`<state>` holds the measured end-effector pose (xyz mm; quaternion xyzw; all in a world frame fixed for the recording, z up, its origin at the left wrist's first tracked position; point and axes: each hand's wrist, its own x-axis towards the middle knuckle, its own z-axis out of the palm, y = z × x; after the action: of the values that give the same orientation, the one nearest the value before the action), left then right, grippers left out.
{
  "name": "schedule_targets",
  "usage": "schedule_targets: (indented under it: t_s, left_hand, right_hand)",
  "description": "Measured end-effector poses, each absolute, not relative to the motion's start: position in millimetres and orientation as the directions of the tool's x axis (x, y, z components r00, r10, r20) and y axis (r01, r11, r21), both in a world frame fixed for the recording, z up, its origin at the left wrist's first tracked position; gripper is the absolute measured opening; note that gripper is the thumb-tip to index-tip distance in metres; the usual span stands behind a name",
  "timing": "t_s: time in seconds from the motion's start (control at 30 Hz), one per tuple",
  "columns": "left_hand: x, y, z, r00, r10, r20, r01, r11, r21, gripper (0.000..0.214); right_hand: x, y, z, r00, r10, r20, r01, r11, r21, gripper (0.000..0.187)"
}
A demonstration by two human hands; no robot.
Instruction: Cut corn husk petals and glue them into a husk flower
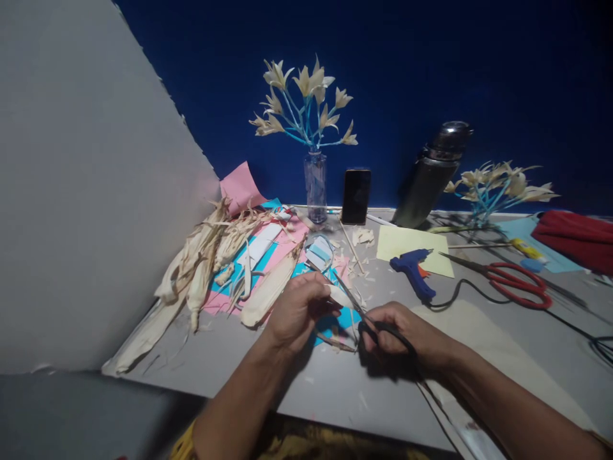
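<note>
My left hand [297, 306] pinches a small pale piece of corn husk [340, 296] between thumb and fingers. Black-handled scissors [353, 298] are gripped in my right hand [396, 329], their blades slanting up and left beside the husk piece. Whether the blades touch the husk I cannot tell. Under both hands lie blue paper [335, 324] and small husk scraps. A long strip of husk [272, 284] rests on pink and blue sheets to the left of my left hand.
Dried corn husks [196, 255] pile up at the left wall. Behind stand a glass vase [315, 185] of husk flowers, a phone [356, 197] and a leaning metal flask [428, 176]. A blue glue gun [416, 271], red-handled scissors [520, 284] and red cloth [577, 236] lie right.
</note>
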<state>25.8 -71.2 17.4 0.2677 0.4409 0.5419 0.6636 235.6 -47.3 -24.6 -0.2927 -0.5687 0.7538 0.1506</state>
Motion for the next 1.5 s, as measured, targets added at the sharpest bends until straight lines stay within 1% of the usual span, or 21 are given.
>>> schedule_targets:
  t_s: [0.33, 0.57, 0.73, 0.97, 1.07, 1.2, 1.3, 1.5]
  left_hand:
    - [23, -72, 18, 0.041, 0.956, -0.291, -0.454, 0.277, 0.846, 0.018]
    - [19, -72, 19, 0.045, 0.957, -0.287, -0.433, 0.278, 0.857, 0.014]
    - [18, -73, 23, 0.069, 0.951, -0.301, -0.414, 0.302, 0.859, 0.020]
    - [5, -70, 23, 0.123, 0.937, -0.326, -0.308, 0.349, 0.885, 0.017]
    - [1, -70, 24, 0.143, 0.933, -0.329, -0.291, 0.357, 0.887, 0.018]
    - [1, -76, 24, 0.114, 0.930, -0.351, -0.331, 0.368, 0.869, 0.019]
    - [4, -80, 22, 0.080, 0.929, -0.361, -0.326, 0.367, 0.871, 0.022]
    - [6, -77, 20, 0.045, 0.954, -0.295, -0.277, 0.296, 0.914, 0.021]
  right_hand:
    - [238, -49, -29, -0.776, 0.558, -0.296, 0.128, -0.320, -0.939, 0.059]
    - [237, -48, -27, -0.757, 0.563, -0.333, 0.189, -0.299, -0.935, 0.055]
    - [238, -49, -28, -0.768, 0.550, -0.329, 0.203, -0.278, -0.939, 0.052]
    - [237, -48, -23, -0.778, 0.532, -0.335, 0.234, -0.249, -0.940, 0.051]
    - [236, -49, -21, -0.767, 0.545, -0.338, 0.246, -0.237, -0.940, 0.049]
    - [233, -51, -21, -0.726, 0.590, -0.354, 0.247, -0.257, -0.934, 0.043]
    - [232, -52, -21, -0.718, 0.597, -0.358, 0.254, -0.255, -0.933, 0.041]
    - [233, -53, -19, -0.729, 0.585, -0.355, 0.243, -0.264, -0.934, 0.041]
